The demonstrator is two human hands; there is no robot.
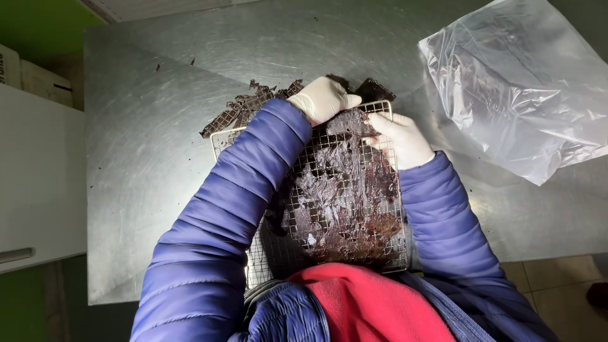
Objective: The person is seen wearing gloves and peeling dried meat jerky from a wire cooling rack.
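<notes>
my left hand point(323, 99) in its white glove pinches the top edge of a dark dried meat sheet point(345, 190) stuck on the square wire mesh rack point(266, 253). my right hand point(405, 140) grips the same edge just beside it. dark peeled scraps point(247, 107) lie beyond my left fingers, and a crumpled clear plastic bag point(519, 88) lies well right of my right fingers on the steel table point(145, 177).

A food-preparation room is suggested: a scratched stainless-steel table point(158, 158) is seen, on which a wire rack point(329, 209) of dark dried meat point(342, 202) is laid. Thin white gloves point(323, 98) are worn, and a clear plastic bag point(519, 82) lies near.
</notes>
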